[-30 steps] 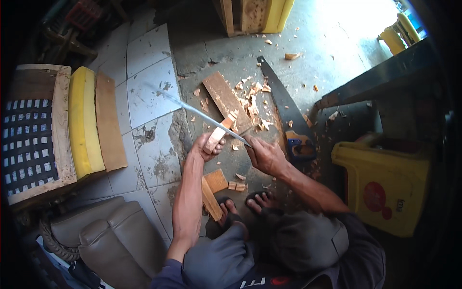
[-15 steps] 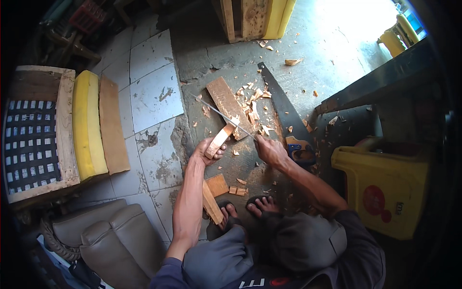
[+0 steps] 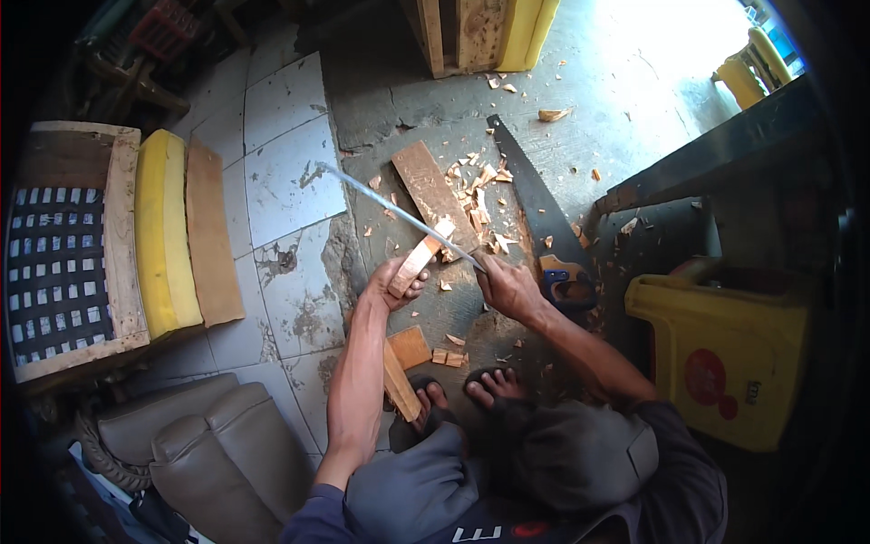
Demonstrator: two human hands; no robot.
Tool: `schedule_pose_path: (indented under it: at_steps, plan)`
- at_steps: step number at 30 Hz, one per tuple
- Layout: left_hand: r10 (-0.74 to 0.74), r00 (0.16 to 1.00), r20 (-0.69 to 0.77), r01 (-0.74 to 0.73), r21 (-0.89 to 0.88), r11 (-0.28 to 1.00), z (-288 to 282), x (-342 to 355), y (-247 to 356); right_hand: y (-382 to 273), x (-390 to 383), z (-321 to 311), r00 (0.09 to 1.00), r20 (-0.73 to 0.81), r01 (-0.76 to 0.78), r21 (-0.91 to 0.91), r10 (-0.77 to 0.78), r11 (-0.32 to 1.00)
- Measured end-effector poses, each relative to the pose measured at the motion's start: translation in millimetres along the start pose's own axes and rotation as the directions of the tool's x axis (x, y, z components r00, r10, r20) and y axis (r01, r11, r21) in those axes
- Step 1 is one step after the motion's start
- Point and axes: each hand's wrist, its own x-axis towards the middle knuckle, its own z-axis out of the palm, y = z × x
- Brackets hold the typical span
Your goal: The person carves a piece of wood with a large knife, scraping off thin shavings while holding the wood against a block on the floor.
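Note:
My left hand (image 3: 396, 279) is closed round a short, pale, carved wood piece (image 3: 418, 260), held at a slant. My right hand (image 3: 509, 288) grips a long thin blade (image 3: 376, 197), which lies across the upper end of the wood piece; its handle is hidden by my fingers. Beneath them a brown board (image 3: 419, 172) rests on the concrete among wood shavings (image 3: 480, 204). A handsaw (image 3: 535, 190) with a blue and tan handle lies to the right. More offcuts (image 3: 410, 344) are by my sandalled feet.
A yellow plastic container (image 3: 716, 317) stands at right below a dark beam (image 3: 698, 145). At left are a webbed wooden frame with yellow foam (image 3: 168, 236) and grey-brown cushions (image 3: 217, 453). Another wooden frame (image 3: 471, 36) stands ahead; white tiles (image 3: 290, 181) border the concrete.
The blade has slid back and forth across the wood piece: toward the lower right half a second ago, now slightly back up-left. My left hand has stayed nearly in place.

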Motion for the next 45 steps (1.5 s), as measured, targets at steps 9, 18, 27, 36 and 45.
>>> schedule_pose_path:
  at_steps: [9,18,27,36,45]
  plan:
    - [-0.029,1.0,0.013,0.029,0.0,1.0,4,7,-1,29,-5,12,0.965,0.139,-0.19,-0.209,0.221,0.959]
    - [-0.027,0.999,-0.037,0.027,0.001,1.0,10,13,-1,18,-9,11,0.964,0.206,-0.121,-0.213,0.166,0.97]
    - [0.027,1.0,0.002,-0.027,0.068,0.997,11,16,14,-11,21,-1,0.989,0.111,-0.077,-0.193,0.1,0.978]
    - [0.023,0.999,-0.048,-0.022,0.038,0.999,2,15,5,-36,7,-10,0.998,0.061,0.011,-0.089,-0.005,0.996]
    - [0.014,0.996,-0.088,-0.012,0.016,1.0,15,15,0,-15,-4,-2,0.998,0.057,0.012,-0.054,-0.009,0.998]
